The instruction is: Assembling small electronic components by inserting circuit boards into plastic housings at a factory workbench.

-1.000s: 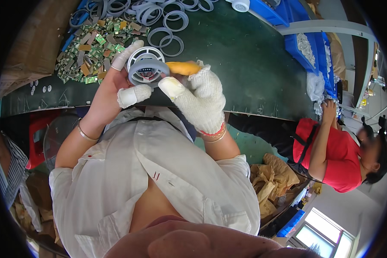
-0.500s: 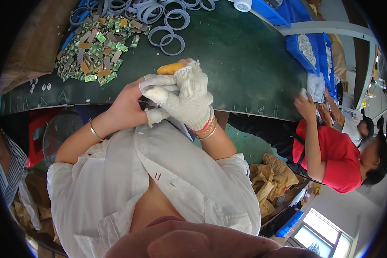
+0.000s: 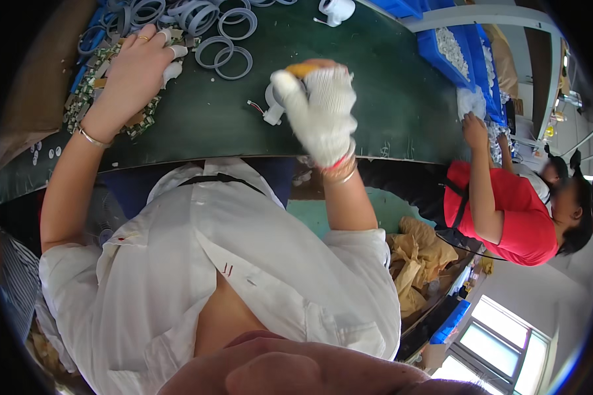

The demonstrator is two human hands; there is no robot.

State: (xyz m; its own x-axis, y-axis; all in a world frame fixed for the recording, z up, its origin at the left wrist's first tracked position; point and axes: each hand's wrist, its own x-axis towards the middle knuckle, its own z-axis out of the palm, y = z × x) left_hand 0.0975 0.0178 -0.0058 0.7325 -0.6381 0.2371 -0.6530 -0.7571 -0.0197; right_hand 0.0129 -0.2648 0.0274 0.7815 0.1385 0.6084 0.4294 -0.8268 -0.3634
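Observation:
My left hand (image 3: 133,74) rests over a pile of small green circuit boards (image 3: 79,108) at the far left. Its fingers are spread, with white covers on some fingertips, and nothing shows between them. My right hand (image 3: 323,108), in a white knit glove with a yellow finger cover, is closed around a white round plastic housing (image 3: 272,113). A short wire with a small connector (image 3: 255,107) sticks out of the housing's left side. The glove hides the rest of the housing.
Several grey rings (image 3: 234,63) lie at the back of the green table (image 3: 204,125). Another white housing (image 3: 337,10) lies farther back. Blue bins (image 3: 447,56) of white parts stand at the right, near a co-worker in red (image 3: 487,210). A cardboard box (image 3: 36,85) is at the left.
My hands were together near the table's front edge and are now apart. The left has moved onto the circuit board pile; the right has moved right, with the white housing now showing.

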